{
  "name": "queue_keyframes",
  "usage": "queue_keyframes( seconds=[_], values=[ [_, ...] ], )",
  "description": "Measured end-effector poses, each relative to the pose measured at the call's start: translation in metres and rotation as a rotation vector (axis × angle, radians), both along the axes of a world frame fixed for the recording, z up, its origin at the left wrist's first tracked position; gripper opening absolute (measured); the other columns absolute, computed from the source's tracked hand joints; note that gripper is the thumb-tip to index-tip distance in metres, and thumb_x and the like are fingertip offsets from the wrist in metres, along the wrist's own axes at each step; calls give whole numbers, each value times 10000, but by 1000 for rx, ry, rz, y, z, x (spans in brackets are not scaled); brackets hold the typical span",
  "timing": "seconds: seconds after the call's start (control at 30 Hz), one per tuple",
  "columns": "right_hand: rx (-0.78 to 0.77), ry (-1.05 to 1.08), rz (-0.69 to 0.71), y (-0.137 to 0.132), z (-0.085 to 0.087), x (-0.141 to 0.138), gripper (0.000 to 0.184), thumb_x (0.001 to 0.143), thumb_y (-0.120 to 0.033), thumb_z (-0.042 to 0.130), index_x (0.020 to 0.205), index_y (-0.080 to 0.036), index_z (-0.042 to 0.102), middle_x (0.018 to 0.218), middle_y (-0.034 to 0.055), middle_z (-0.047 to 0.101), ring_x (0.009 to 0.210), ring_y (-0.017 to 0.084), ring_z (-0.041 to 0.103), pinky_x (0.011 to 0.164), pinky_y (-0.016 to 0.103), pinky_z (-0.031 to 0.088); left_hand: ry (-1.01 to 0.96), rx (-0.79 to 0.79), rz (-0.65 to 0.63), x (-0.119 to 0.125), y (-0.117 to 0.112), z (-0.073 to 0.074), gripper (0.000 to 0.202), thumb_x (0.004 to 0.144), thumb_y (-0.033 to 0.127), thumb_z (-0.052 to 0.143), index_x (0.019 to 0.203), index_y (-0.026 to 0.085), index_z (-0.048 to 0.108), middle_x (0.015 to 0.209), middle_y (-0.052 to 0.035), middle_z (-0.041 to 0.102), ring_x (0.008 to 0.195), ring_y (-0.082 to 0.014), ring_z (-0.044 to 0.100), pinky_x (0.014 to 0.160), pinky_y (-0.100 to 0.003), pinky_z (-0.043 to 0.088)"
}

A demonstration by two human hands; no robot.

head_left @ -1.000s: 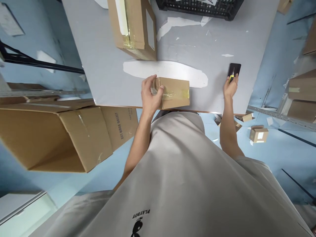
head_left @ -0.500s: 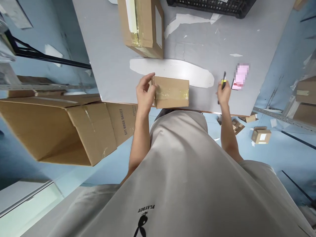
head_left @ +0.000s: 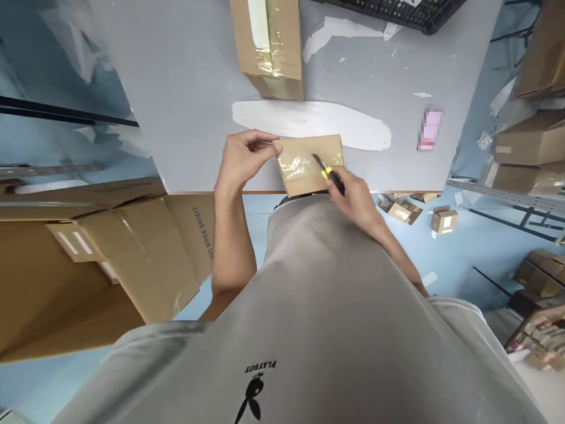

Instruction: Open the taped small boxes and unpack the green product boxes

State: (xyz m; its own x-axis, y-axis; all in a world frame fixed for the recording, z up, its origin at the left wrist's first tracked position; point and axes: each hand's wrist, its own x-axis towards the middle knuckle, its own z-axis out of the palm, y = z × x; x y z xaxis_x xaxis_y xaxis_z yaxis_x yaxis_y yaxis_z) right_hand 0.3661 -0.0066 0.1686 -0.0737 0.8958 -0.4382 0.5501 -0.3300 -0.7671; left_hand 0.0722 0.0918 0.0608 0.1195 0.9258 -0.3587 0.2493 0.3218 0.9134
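Observation:
A small taped cardboard box [head_left: 304,154] lies at the near edge of the grey table [head_left: 185,100]. My left hand [head_left: 242,158] pinches the box's left end with curled fingers. My right hand [head_left: 353,197] is closed around a black and yellow utility knife [head_left: 329,172], whose blade tip rests over the shiny tape on the box top.
A larger taped carton [head_left: 271,44] stands further back on the table, with a black crate [head_left: 397,12] behind it. A blurred pink item [head_left: 429,128] lies at the right. A big open carton [head_left: 88,259] sits on the floor left; small boxes [head_left: 444,219] litter the floor right.
My right hand picked the knife up from the right of the table and brought it left onto the small box. My left hand kept hold of the box's left end.

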Motion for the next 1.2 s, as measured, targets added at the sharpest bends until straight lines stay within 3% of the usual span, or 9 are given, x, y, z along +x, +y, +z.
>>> queue_keyframes(
  seconds=[0.1, 0.17, 0.3, 0.4, 0.47, 0.57, 0.73, 0.9, 1.2],
  values=[
    [-65, 2, 19, 2, 12, -48, 378, 1193, -567, 673, 1468, -350, 814, 1035, 27, 839, 1009, 329, 876, 1013, 408, 674, -66, -30, -39, -13, 7, -5, 313, 821, 368, 1045, 1069, 244, 900, 1043, -66, 869, 1119, -368, 861, 1137, -624, 737],
    [-110, -34, 9, 3, 15, -74, 490, 1196, -542, 665, 1640, -352, 748, 1058, 26, 866, 1036, 344, 894, 1032, 433, 688, -78, -52, -60, -20, 12, -3, 332, 788, 381, 1069, 1027, 243, 885, 1040, -69, 867, 1114, -388, 866, 1118, -639, 736],
    [-160, -160, 28, -2, 19, -112, 681, 1233, -442, 587, 1888, -287, 486, 1326, 71, 901, 1190, 338, 899, 1163, 501, 678, -62, -134, -103, -28, 22, 14, 370, 745, 443, 1102, 940, 283, 832, 1002, -47, 862, 1132, -390, 870, 1061, -577, 739],
    [-176, -239, 57, -4, 25, -131, 638, 1251, -388, 552, 1879, -280, 503, 1534, 98, 854, 1365, 346, 862, 1211, 502, 661, -45, -189, -156, -28, 29, 31, 398, 746, 470, 1114, 910, 272, 811, 922, -28, 839, 1093, -366, 864, 1028, -540, 725],
    [-186, -276, 65, -3, 27, -141, 618, 1260, -370, 530, 1872, -287, 521, 1563, 90, 848, 1420, 345, 842, 1209, 491, 666, -35, -215, -184, -26, 33, 39, 419, 751, 454, 1131, 923, 244, 812, 900, -13, 824, 1055, -333, 848, 1045, -542, 706],
    [-203, -320, 51, 0, 26, -152, 632, 1261, -345, 530, 1888, -267, 503, 1540, 93, 865, 1392, 338, 854, 1196, 485, 676, -18, -239, -206, -25, 35, 40, 457, 802, 479, 1132, 951, 219, 788, 901, 11, 807, 1026, -279, 819, 1056, -515, 687],
    [-206, -395, 49, 3, 21, -161, 651, 1259, -292, 497, 1910, -279, 478, 1471, 82, 891, 1359, 341, 874, 1220, 520, 660, -99, -178, -234, -25, 33, 23, 509, 870, 588, 1080, 976, 208, 759, 901, 32, 793, 1040, -234, 789, 1008, -413, 673],
    [-233, -451, 83, 7, 26, -167, 658, 1250, -266, 449, 1906, -281, 487, 1536, 77, 871, 1367, 329, 866, 1199, 479, 666, -48, -186, -231, -23, 33, 14, 420, 918, 487, 1065, 971, 198, 765, 963, 13, 815, 1004, -227, 803, 1018, -470, 685],
    [-240, -544, 149, 11, 29, -171, 663, 1244, -266, 465, 1906, -296, 491, 1458, 88, 903, 1316, 362, 870, 1170, 481, 651, -43, -147, -199, -21, 29, 17, 571, 922, 778, 966, 960, 248, 757, 914, -7, 824, 1093, -278, 835, 1018, -506, 684]
  ],
)
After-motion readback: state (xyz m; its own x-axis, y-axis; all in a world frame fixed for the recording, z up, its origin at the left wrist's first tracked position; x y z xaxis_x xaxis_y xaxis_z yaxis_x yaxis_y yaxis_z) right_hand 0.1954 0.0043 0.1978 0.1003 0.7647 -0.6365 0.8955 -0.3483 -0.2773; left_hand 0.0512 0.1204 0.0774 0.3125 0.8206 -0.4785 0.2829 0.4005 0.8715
